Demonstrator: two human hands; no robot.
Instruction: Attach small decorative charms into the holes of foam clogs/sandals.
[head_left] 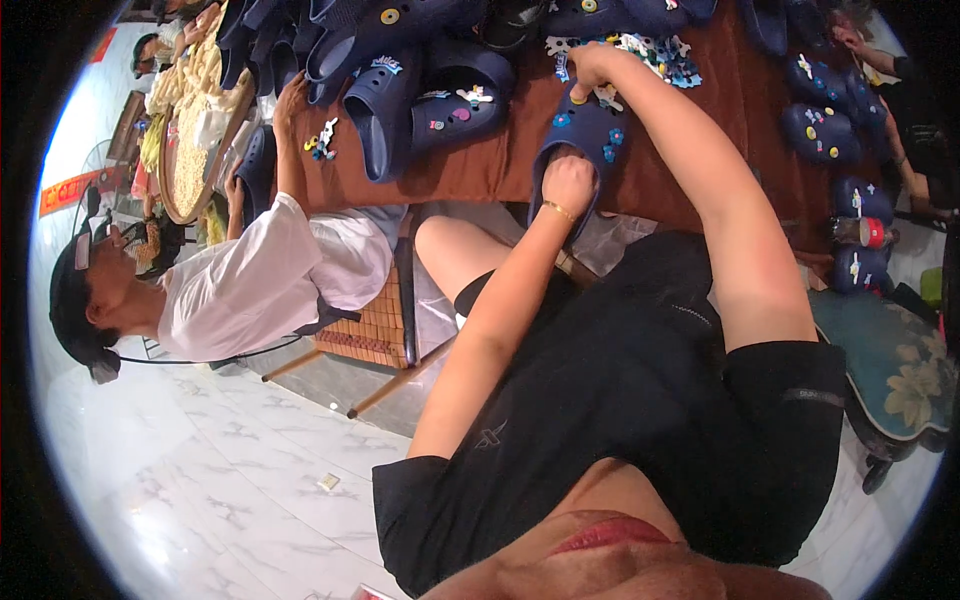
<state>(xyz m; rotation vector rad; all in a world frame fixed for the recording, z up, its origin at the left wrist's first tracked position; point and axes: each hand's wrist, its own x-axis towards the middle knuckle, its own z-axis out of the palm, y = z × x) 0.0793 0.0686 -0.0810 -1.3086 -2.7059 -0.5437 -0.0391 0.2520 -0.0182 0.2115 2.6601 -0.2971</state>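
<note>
Navy clog (588, 132) lies at the near edge of the brown cloth (520, 130), left hand (568, 188) curled inside it, fingers hidden, grip impossible to tell; right hand (592, 66), partly closed, hold unclear, at its toe; charms (662, 58) beside

1. Red banner (75, 190), far left: yellow characters.
2. Navy clog (378, 125) on the table (465, 170): blue-and-white lettered charm (386, 65).
3. Blue-and-white charm (561, 66) beside my right hand (590, 68): lettering, partly hidden.
4. My black shirt (620, 410): pale chest emblem (490, 437); grey lettering on the right sleeve (815, 397).
5. Bottle label (877, 233), red: pale print, too small to read.
</note>
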